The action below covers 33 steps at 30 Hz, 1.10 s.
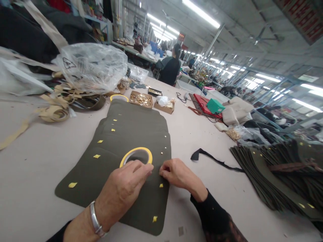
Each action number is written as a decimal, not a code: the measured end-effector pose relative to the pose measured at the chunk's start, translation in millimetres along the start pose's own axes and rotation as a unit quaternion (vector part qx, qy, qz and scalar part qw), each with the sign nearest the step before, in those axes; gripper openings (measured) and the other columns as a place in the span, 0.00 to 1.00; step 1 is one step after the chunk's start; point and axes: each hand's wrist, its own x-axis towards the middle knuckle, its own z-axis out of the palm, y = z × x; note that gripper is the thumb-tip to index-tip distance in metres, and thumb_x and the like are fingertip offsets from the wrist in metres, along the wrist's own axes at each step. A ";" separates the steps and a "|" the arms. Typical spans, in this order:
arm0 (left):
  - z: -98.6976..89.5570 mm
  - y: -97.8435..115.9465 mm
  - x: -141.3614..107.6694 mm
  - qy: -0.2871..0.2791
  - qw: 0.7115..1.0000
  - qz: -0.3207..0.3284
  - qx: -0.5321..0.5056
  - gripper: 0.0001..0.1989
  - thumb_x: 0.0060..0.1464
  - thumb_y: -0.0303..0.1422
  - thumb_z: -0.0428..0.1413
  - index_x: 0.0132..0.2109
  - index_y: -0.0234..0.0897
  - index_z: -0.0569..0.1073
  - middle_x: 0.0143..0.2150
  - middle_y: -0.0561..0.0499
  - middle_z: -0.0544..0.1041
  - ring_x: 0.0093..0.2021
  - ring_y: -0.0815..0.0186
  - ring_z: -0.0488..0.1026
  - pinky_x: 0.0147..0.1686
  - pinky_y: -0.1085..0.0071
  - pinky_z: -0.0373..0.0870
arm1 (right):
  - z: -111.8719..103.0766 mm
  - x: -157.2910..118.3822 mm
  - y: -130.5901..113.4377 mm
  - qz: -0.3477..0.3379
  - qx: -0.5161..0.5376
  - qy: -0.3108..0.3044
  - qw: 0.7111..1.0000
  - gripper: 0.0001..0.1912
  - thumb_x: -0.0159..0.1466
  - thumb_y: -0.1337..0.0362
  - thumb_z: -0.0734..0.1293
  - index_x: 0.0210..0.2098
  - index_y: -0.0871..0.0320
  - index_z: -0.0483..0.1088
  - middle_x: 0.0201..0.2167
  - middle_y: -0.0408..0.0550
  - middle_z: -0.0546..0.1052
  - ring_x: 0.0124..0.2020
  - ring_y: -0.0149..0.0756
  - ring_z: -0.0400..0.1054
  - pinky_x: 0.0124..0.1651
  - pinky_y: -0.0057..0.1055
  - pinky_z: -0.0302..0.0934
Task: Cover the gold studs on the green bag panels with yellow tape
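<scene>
Dark olive fabric panels lie stacked and staggered on the table. Small yellow tape pieces dot the panels' left side, and two more sit near the front panel's right edge. Along that edge further back are small shiny metal fittings. My left hand, a silver bracelet at its wrist, is closed around the near side of a yellow tape roll above the front panel. Just right of it, my right hand is pinched at the panel's right edge; whatever is between its fingertips is hidden.
A second tape roll lies at the back, beside cardboard boxes of metal parts. Plastic bags and webbing coils crowd the left. At right are a black strip, a green box and piled olive panels. A person sits beyond.
</scene>
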 end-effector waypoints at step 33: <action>22.2 11.6 13.3 -0.062 0.997 0.012 0.052 0.07 0.61 0.24 0.48 0.36 0.38 0.68 0.32 0.52 0.71 0.31 0.64 0.69 0.31 0.69 0.66 | 22.6 5.2 10.5 0.137 0.466 0.219 0.846 0.12 0.55 0.58 0.69 0.29 0.62 0.73 0.17 0.42 0.73 0.16 0.29 0.67 0.20 0.24 0.61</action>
